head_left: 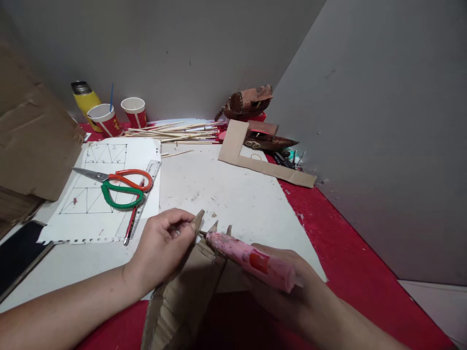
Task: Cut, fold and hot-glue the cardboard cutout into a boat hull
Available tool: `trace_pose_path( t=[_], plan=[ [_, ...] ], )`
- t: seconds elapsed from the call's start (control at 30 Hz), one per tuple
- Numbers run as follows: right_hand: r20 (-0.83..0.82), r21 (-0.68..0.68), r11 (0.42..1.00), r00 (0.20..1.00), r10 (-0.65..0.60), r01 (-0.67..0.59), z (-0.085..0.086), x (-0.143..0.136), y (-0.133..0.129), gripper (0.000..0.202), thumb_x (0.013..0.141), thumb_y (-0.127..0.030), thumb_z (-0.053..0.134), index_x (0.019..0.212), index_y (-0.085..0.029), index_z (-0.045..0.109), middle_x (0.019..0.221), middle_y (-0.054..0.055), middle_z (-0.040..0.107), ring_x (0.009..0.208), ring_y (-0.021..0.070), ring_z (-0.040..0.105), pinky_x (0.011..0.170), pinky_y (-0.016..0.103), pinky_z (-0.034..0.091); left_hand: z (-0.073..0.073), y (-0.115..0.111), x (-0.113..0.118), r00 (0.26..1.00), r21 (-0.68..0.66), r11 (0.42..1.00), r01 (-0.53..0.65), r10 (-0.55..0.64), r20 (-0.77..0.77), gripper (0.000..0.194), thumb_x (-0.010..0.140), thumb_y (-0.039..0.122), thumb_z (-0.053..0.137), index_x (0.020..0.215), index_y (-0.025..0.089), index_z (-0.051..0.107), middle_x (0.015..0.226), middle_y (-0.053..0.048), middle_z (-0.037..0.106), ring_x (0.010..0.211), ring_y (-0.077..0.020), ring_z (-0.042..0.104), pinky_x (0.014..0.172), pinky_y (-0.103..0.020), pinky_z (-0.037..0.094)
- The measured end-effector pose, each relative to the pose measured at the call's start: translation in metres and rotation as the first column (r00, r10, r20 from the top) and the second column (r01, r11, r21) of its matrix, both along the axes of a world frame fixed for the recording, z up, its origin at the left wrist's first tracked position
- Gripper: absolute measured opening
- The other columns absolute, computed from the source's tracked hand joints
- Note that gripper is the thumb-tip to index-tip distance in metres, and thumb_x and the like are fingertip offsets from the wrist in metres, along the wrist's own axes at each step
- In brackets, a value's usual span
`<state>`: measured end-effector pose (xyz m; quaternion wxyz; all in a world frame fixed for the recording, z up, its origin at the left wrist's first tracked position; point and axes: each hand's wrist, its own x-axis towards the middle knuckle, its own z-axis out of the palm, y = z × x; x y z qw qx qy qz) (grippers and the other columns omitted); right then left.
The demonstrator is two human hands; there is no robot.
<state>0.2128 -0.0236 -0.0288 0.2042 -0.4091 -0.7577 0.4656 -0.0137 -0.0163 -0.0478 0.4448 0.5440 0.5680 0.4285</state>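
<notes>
My left hand (166, 240) pinches a narrow flap at the far end of a brown cardboard piece (186, 304), which stretches back toward me. In my right hand (288, 287) is a pink hot glue gun (251, 257), smeared with residue. Its dark nozzle points left, at the cardboard edge right beside my left fingertips; whether it touches is hard to tell. More cut tabs stick up behind the nozzle. The glue gun's body hides part of my right fingers.
Scissors (122, 183), a ruler (155, 167) and a pencil (130, 226) lie on drawn paper (54, 228) at left. Behind are paper cups (133, 113), a yellow bottle (85, 102), thin wooden sticks (175, 131), model boats (251, 103) and an L-shaped cardboard strip (270, 167). Walls bound the back and right.
</notes>
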Motion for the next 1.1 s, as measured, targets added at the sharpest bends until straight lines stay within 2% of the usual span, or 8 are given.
trace_pose_path(
  t=[0.13,0.27,0.43,0.6,0.7,0.83,1.0,1.1],
  plan=[
    [-0.033,0.135,0.99,0.999,-0.036,0.04,0.004,0.004,0.002,0.037,0.09,-0.019,0.055,0.126,-0.024,0.063,0.108,0.009,0.072,0.1,0.0254,0.069,0.085,0.033,0.059,0.005,0.001,-0.004,0.986,0.149,0.989,0.017,0.008,-0.164,0.015,0.083,0.019,0.058,0.076,0.017,0.071,0.073,-0.002,0.069,0.064,-0.0126,0.06,0.058,-0.024,0.047],
    [-0.03,0.228,0.971,0.998,-0.063,0.068,0.006,0.005,0.003,0.042,0.092,-0.017,0.054,0.132,-0.027,0.059,0.12,0.008,0.07,0.112,0.0268,0.066,0.089,0.034,0.059,0.01,0.002,-0.009,0.931,0.353,0.932,0.086,0.051,-0.361,0.013,0.082,0.012,0.059,0.077,0.016,0.07,0.07,-0.002,0.065,0.063,-0.0119,0.058,0.059,-0.025,0.045],
    [-0.013,0.278,0.959,0.998,-0.06,0.061,0.004,0.005,0.0,0.035,0.092,-0.017,0.053,0.125,-0.026,0.063,0.11,0.007,0.073,0.1,0.0238,0.07,0.083,0.031,0.06,0.011,0.0,-0.01,0.878,0.463,0.869,0.176,0.075,-0.473,0.011,0.082,0.009,0.058,0.08,0.012,0.069,0.066,-0.003,0.061,0.062,-0.013,0.055,0.057,-0.027,0.043],
    [-0.028,0.22,0.972,0.997,-0.072,0.077,0.002,0.006,0.0,0.029,0.089,-0.021,0.057,0.116,-0.027,0.066,0.091,0.007,0.073,0.088,0.0274,0.071,0.072,0.035,0.061,0.013,-0.003,-0.007,0.883,0.47,0.862,0.191,0.058,-0.465,0.011,0.082,0.008,0.058,0.08,0.013,0.068,0.066,-0.002,0.06,0.06,-0.0119,0.055,0.056,-0.025,0.042],
    [-0.021,0.162,0.984,0.997,-0.073,0.075,0.001,0.006,0.0,0.021,0.087,-0.022,0.059,0.105,-0.027,0.069,0.081,0.006,0.07,0.078,0.0259,0.069,0.063,0.034,0.058,0.013,-0.004,-0.007,0.887,0.475,0.858,0.196,0.052,-0.46,0.011,0.082,0.008,0.058,0.08,0.014,0.067,0.066,-0.001,0.06,0.059,-0.0115,0.054,0.055,-0.024,0.042],
    [-0.018,0.062,0.996,0.998,-0.062,0.063,0.002,0.004,-0.004,0.006,0.085,-0.022,0.059,0.084,-0.022,0.065,0.069,0.002,0.062,0.06,0.0175,0.058,0.051,0.027,0.05,0.012,-0.004,-0.009,0.887,0.479,0.853,0.208,0.043,-0.46,0.011,0.082,0.008,0.058,0.08,0.013,0.068,0.066,-0.002,0.06,0.059,-0.0118,0.054,0.054,-0.025,0.042],
    [-0.012,-0.052,0.998,0.999,-0.034,0.033,0.003,0.0,-0.01,0.01,0.083,-0.017,0.056,0.074,-0.021,0.054,0.061,-0.003,0.049,0.051,0.0111,0.042,0.045,0.022,0.038,0.013,-0.003,-0.009,0.885,0.485,0.849,0.21,0.046,-0.463,0.009,0.083,0.009,0.058,0.08,0.012,0.067,0.066,-0.003,0.061,0.061,-0.0123,0.055,0.057,-0.026,0.043],
    [0.0,-0.041,0.999,1.0,-0.022,0.022,0.002,-0.001,-0.013,0.012,0.081,-0.014,0.054,0.072,-0.021,0.051,0.061,-0.003,0.049,0.052,0.0107,0.041,0.045,0.022,0.036,0.014,-0.003,-0.009,0.883,0.484,0.849,0.214,0.045,-0.468,0.009,0.082,0.009,0.058,0.081,0.013,0.067,0.066,-0.003,0.061,0.06,-0.0122,0.056,0.057,-0.025,0.044]
  ],
)
